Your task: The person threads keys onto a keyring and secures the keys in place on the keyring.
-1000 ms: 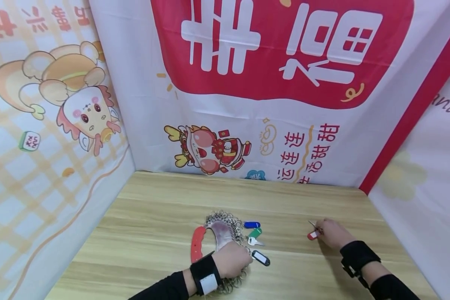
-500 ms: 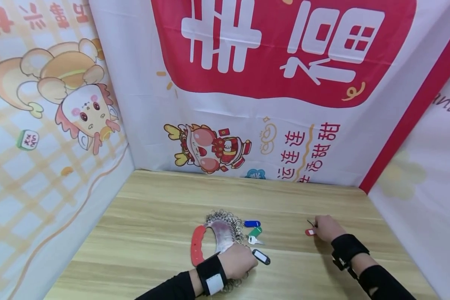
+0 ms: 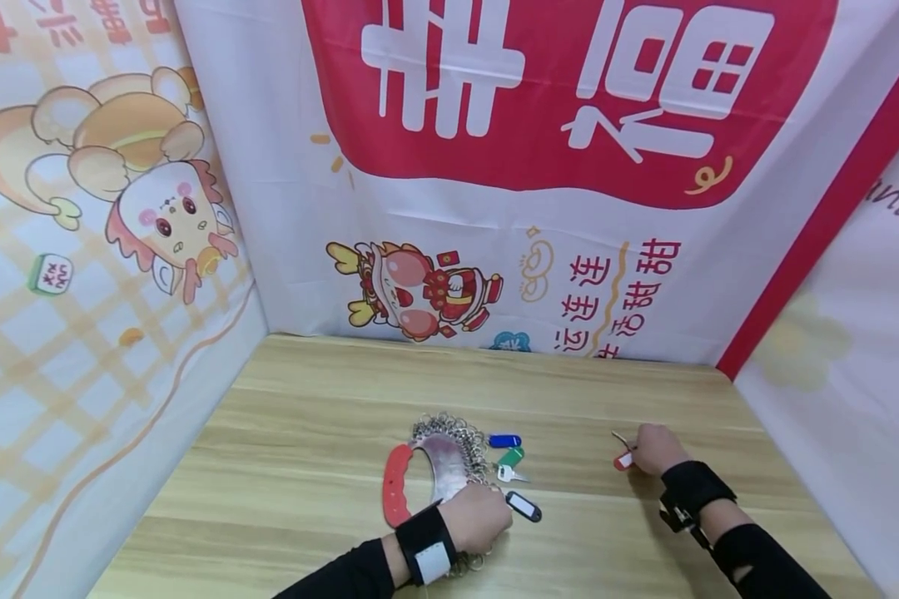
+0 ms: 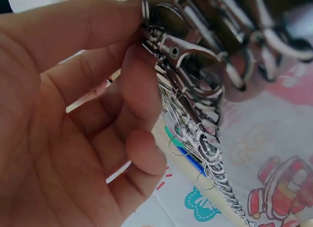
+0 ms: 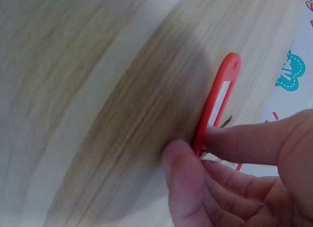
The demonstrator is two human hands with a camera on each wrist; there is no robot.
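Observation:
A curved metal key holder [image 3: 446, 462] with a red handle [image 3: 396, 482] and many small clasps and rings lies on the wooden table. My left hand [image 3: 476, 517] is over its near end; in the left wrist view, the thumb and index finger pinch a small metal clasp [image 4: 146, 29] of the holder. To the right, my right hand [image 3: 659, 450] pinches a red key tag [image 5: 217, 97] between thumb and fingers. A key [image 3: 619, 437], partly hidden, sticks out beside that tag. Just right of my left hand lies a black key tag [image 3: 524, 506] with a white label.
A blue tag [image 3: 505, 441], a green tag [image 3: 511, 457] and a silver key [image 3: 511, 473] lie along the holder's right side. Bare wooden tabletop [image 3: 307, 433] surrounds them. Printed cloth walls [image 3: 292, 274] enclose the back and sides.
My right hand has shifted a little left with the red tag in its fingers. My left hand has moved slightly right along the key holder.

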